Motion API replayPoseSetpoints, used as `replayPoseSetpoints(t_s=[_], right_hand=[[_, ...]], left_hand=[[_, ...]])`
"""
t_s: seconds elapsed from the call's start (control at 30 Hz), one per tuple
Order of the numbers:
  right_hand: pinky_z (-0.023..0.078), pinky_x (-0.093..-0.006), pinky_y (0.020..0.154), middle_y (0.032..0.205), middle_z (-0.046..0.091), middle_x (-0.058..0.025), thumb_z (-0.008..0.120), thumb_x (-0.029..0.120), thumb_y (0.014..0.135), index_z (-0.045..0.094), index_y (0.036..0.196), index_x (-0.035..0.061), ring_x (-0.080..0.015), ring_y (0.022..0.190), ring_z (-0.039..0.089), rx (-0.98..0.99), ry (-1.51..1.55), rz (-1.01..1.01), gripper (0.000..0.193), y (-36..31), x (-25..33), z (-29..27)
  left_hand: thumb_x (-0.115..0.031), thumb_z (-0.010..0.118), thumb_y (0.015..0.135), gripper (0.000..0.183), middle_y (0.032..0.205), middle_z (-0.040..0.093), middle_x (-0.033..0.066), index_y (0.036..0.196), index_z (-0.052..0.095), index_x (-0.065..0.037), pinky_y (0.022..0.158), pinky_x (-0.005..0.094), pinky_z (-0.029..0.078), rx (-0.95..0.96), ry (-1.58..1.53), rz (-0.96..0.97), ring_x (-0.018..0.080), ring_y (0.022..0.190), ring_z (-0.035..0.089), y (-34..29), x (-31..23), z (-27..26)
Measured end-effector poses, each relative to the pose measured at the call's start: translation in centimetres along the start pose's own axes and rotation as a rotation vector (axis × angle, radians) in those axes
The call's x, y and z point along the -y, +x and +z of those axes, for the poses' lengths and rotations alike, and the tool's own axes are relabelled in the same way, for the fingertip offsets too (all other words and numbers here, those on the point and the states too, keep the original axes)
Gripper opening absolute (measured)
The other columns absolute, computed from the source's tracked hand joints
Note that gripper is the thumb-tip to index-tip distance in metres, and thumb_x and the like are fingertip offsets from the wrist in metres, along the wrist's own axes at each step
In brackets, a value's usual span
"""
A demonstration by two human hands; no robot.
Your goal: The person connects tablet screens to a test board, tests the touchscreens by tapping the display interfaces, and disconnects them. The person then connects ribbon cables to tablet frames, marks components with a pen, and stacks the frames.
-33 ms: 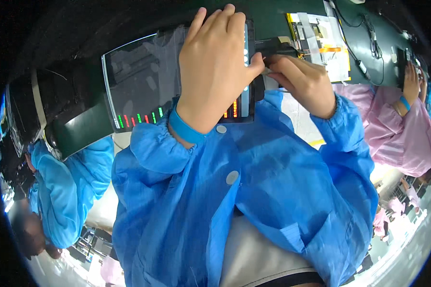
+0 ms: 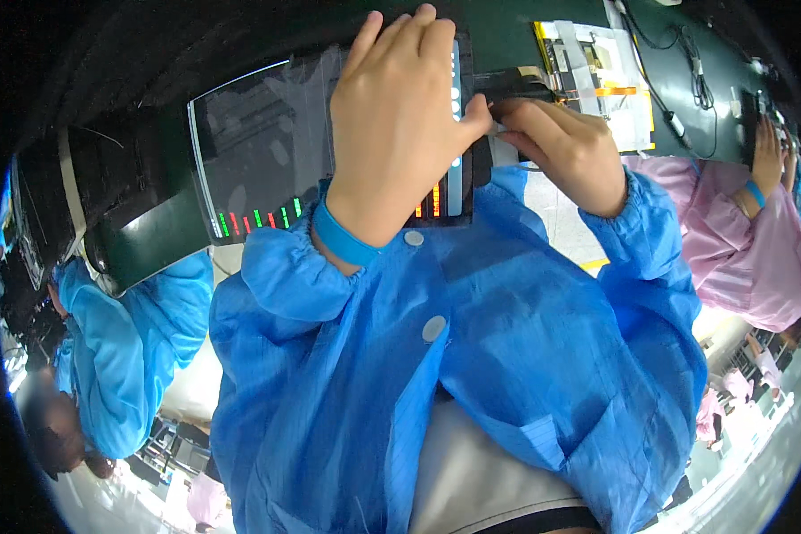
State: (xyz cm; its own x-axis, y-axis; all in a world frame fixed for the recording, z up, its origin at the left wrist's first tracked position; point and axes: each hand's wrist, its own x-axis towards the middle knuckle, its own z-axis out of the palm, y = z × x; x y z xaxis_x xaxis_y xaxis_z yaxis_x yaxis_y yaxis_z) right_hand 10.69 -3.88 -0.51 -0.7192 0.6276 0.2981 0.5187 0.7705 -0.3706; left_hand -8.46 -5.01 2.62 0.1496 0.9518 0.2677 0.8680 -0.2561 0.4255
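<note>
A dark flat display panel (image 2: 267, 133) lies on the bench in front of me, with lit coloured bars along its near edge and a light strip at its right side. Across the panel's right part rests my left hand (image 2: 400, 125), open, its fingers stretched toward the far edge and its thumb pointing right. A blue band circles that wrist. Just past the panel's right edge, my right hand (image 2: 561, 147) is closed in a pinch close to the left thumb. What sits in the pinch is too small and hidden to name. Behind it lies a dark part with a tan piece (image 2: 529, 82).
At the back right lies a board with taped circuit parts (image 2: 587, 80) and yellow edges. Black cables (image 2: 685, 71) run beside it. Co-workers in blue (image 2: 133, 347) and pink (image 2: 739, 231) sit on either side, the right one's hand (image 2: 765, 151) on the bench.
Almost nothing differs. My left hand and the right hand have shifted very slightly; the panel stays in place.
</note>
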Motion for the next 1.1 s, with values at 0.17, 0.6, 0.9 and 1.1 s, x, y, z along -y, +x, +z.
replayPoseSetpoints(t_s=[0.17,0.6,0.9,1.1], right_hand=[[0.052,-0.0352,0.055,0.080,0.061,-0.0074,0.063,0.017,0.080,0.054,0.094,0.0082,-0.0250,0.067,0.064,0.010,0.061,-0.035,0.019,0.1,-0.5,-0.1],[0.053,-0.0358,0.059,0.090,0.064,-0.0079,0.063,0.012,0.077,0.055,0.095,0.0062,-0.0267,0.072,0.065,0.032,0.145,-0.051,0.021,-0.1,-1.0,-0.1],[0.052,-0.0361,0.058,0.083,0.064,-0.0087,0.065,0.018,0.082,0.057,0.096,0.0088,-0.0282,0.070,0.064,-0.031,0.221,0.043,0.018,-0.3,-1.0,-0.1],[0.053,-0.0309,0.071,0.101,0.067,-0.0145,0.062,0.006,0.084,0.056,0.097,-0.0022,-0.0243,0.087,0.068,-0.141,0.241,0.143,0.016,-3.0,1.6,-2.0]], left_hand=[[-0.018,0.071,0.065,0.052,0.119,0.058,0.0218,0.111,0.055,0.002,0.105,0.0413,0.037,0.017,0.040,-0.005,0.0327,0.109,0.057,0.3,-0.2,-0.1],[-0.019,0.071,0.066,0.052,0.120,0.057,0.0217,0.111,0.054,0.000,0.104,0.0410,0.038,-0.037,0.062,0.045,0.0335,0.109,0.056,0.3,0.2,0.4],[-0.022,0.070,0.071,0.053,0.123,0.055,0.0236,0.115,0.052,0.003,0.106,0.0429,0.035,0.072,0.027,-0.030,0.0345,0.113,0.054,0.7,-0.6,-1.0],[-0.026,0.064,0.080,0.058,0.128,0.050,0.0247,0.127,0.046,0.004,0.109,0.0445,0.029,-0.087,-0.037,0.006,0.0349,0.119,0.049,-2.7,0.9,-5.6]])
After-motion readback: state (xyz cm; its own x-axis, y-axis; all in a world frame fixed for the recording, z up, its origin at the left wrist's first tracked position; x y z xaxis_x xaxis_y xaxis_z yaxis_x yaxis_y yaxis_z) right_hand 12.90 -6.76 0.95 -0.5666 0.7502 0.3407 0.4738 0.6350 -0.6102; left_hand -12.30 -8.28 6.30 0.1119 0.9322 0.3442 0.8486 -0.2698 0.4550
